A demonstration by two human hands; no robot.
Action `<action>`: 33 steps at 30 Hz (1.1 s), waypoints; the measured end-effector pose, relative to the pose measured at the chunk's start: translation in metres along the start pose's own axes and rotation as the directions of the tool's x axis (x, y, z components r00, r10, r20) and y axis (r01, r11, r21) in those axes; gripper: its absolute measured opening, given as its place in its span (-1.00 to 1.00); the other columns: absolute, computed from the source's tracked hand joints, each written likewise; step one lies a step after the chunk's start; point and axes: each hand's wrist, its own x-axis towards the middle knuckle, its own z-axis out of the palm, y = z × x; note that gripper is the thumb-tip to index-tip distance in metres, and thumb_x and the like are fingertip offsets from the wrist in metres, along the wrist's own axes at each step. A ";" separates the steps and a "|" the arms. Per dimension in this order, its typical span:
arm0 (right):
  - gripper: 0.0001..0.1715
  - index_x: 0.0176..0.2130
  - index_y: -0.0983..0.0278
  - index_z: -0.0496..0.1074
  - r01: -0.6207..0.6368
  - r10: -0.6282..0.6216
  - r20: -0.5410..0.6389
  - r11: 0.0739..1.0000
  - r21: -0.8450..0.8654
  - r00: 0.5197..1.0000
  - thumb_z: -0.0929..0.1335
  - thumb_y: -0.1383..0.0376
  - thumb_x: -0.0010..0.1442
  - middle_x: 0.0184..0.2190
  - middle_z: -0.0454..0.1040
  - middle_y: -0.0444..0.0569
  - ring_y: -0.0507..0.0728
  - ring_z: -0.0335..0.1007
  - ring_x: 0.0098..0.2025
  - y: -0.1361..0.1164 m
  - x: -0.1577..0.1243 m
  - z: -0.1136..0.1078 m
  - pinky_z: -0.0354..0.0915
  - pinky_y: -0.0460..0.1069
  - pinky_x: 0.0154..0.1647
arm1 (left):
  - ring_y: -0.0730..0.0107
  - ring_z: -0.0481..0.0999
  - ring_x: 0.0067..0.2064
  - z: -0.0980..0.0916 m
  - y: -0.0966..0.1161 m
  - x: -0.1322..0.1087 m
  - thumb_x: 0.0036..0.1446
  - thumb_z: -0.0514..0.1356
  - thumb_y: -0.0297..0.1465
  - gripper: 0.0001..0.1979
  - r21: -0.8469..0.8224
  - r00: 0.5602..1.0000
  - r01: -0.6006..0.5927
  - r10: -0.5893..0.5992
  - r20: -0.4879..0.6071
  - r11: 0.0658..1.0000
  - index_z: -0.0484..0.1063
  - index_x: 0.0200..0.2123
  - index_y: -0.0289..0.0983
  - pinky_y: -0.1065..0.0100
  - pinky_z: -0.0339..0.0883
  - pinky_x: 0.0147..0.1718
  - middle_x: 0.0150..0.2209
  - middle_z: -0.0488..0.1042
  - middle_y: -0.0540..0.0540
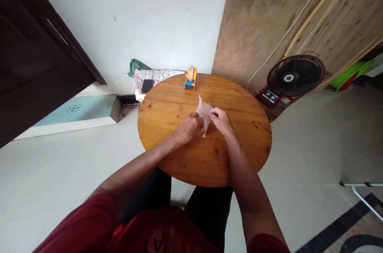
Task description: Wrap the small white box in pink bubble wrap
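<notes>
Over the table (163, 115), a pale sheet (206, 111), longest near to far, is gripped at its left by the curled left hand (191, 127) and pinched at its right by the right hand (221, 120).

Single head-worn view, aimed forward and steeply down, left hand (190, 127) and right hand (220, 119) framed at mid-picture within arm's reach, round wooden table (191, 163) seen from above, white wall (149, 13) caught along the upper edge.
</notes>
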 end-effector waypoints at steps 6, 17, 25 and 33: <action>-0.82 -0.40 0.23 0.48 0.139 -0.143 -0.046 0.987 -0.078 0.989 0.31 0.22 0.08 -0.46 0.52 -0.12 0.08 0.39 -0.40 0.005 0.003 0.005 0.30 -0.05 -0.32 | 0.29 0.41 -0.28 0.008 -0.012 0.006 -0.04 0.17 -0.56 -0.90 -0.084 0.988 -0.139 0.133 -0.075 0.987 0.42 -0.50 -0.27 0.24 0.37 -0.13 -0.37 0.46 -0.12; -0.70 -0.26 0.22 0.59 0.203 -0.220 -0.073 0.961 -0.190 0.973 0.28 0.28 0.12 -0.34 0.57 -0.05 0.13 0.43 -0.34 0.014 0.008 0.004 0.33 0.01 -0.23 | 0.13 0.35 0.19 0.031 -0.020 -0.004 -0.09 0.27 -0.58 -0.80 -0.435 0.984 -0.052 -0.029 -0.177 0.899 0.38 -0.38 -0.22 0.07 0.38 0.11 0.10 0.35 -0.17; -0.60 -0.09 0.21 0.58 0.279 -0.283 0.016 0.933 -0.229 0.959 0.25 0.33 0.17 -0.17 0.56 -0.01 0.11 0.44 -0.27 0.012 0.005 0.002 0.36 0.01 -0.13 | 0.04 0.24 0.34 0.034 -0.025 -0.003 -0.06 0.26 -0.54 -0.82 -0.492 0.995 -0.017 -0.032 -0.092 0.871 0.39 -0.35 -0.21 0.01 0.31 0.20 0.16 0.38 -0.19; -0.61 -0.04 0.20 0.54 0.230 -0.225 0.046 0.948 -0.221 0.973 0.24 0.26 0.23 -0.19 0.60 -0.06 0.12 0.44 -0.24 -0.002 -0.001 -0.004 0.33 -0.01 -0.13 | 0.13 0.36 0.25 0.025 -0.021 -0.002 0.02 0.23 -0.56 -0.86 -0.389 0.997 -0.052 0.028 -0.068 0.920 0.37 -0.35 -0.23 0.03 0.29 0.21 0.09 0.47 -0.23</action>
